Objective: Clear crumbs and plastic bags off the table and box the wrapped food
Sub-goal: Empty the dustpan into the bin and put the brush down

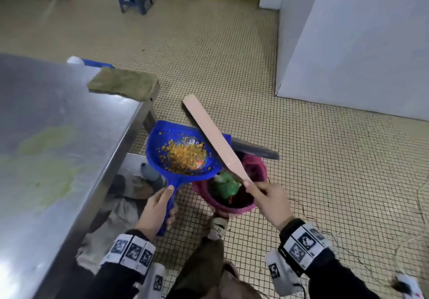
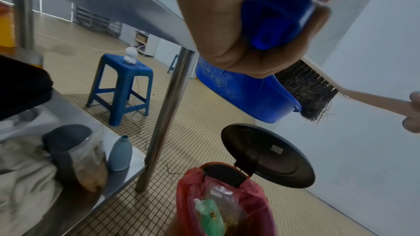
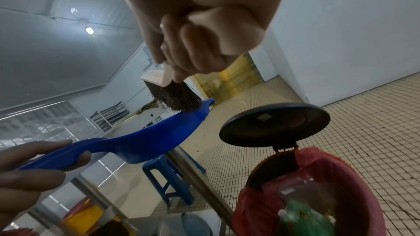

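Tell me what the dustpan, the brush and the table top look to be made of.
Dustpan: glossy blue moulded plastic, with ribs under the handle. Brush: pale, smooth back, painted wood or plastic, unclear which; dark stiff bristles in the wrist views. Table top: brushed stainless steel, by its grey sheen and blurred reflections.

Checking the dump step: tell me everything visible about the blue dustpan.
The dustpan is glossy blue plastic, a shallow scoop with raised sides and a ribbed, hollow-backed handle. The left hand grips that handle. It is held in the air beside the table corner, near level, its right edge over the open bin. Orange crumbs are heaped inside. The brush lies across its right rim, bristles touching it.
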